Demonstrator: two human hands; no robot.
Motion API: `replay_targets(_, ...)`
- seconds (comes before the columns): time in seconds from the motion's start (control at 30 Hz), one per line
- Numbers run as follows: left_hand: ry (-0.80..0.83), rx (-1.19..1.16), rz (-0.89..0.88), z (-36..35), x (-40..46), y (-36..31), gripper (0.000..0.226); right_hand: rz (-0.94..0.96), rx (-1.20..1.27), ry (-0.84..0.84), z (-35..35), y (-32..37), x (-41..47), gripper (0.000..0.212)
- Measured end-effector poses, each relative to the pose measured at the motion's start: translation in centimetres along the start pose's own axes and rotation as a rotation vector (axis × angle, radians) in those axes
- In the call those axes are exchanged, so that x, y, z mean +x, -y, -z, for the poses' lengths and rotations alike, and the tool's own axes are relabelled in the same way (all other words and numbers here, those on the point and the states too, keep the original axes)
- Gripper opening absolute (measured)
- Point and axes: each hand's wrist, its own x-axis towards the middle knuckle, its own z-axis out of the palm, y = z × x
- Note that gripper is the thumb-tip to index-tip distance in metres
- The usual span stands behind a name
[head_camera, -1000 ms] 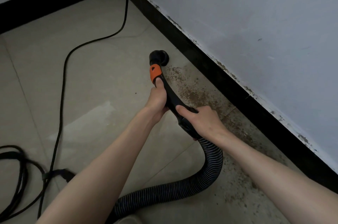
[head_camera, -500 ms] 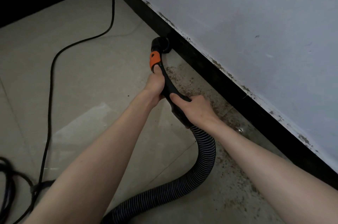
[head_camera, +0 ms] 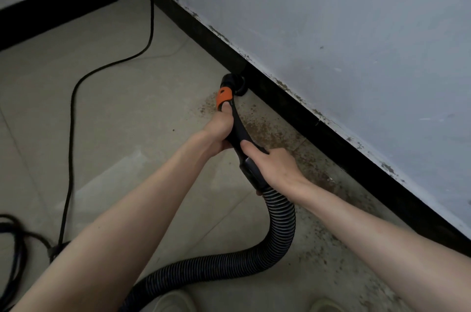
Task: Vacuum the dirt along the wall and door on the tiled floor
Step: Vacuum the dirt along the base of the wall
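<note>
A black vacuum nozzle (head_camera: 234,83) with an orange collar (head_camera: 223,97) touches the tiled floor right at the black skirting (head_camera: 300,110) under the pale wall. My left hand (head_camera: 221,130) grips the black handle (head_camera: 238,130) just below the collar. My right hand (head_camera: 275,166) grips the handle's lower end where the ribbed hose (head_camera: 279,230) starts. Brown dirt (head_camera: 270,133) speckles the tiles along the skirting, from beside the nozzle back toward me.
A black power cable (head_camera: 74,97) runs from the corner across the floor to a coiled bundle (head_camera: 12,248) at the left edge. The hose loops down past my shoes (head_camera: 175,301) at the bottom. Paler tiles (head_camera: 127,107) lie to the left.
The nozzle went from the open tile to the skirting and now sits against it. Both hands kept their grip on the handle.
</note>
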Motion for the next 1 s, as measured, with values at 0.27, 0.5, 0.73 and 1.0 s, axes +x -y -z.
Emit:
replay_targets(0.27,0.039,0.040,0.001,-1.9,-2.0,2.2,0.055,-0.015,0.015,-0.021,1.3,-2.2,-3.3,0.082)
replay_targets(0.5,0.045,0.071,-0.021,-1.9,-2.3,2.2,0.055,-0.002,0.061,-0.021,1.1,-2.4,-3.5,0.075)
replay_targets(0.73,-0.075,0.167,-0.132,-0.7,-0.4,-0.9,0.044,0.003,0.137,0.026,0.5,0.4,-0.2,0.077)
replay_targets(1.0,-0.205,0.130,-0.182,1.9,1.1,-2.4,0.039,0.056,0.179,0.088,-1.0,2.9,1.7,0.078)
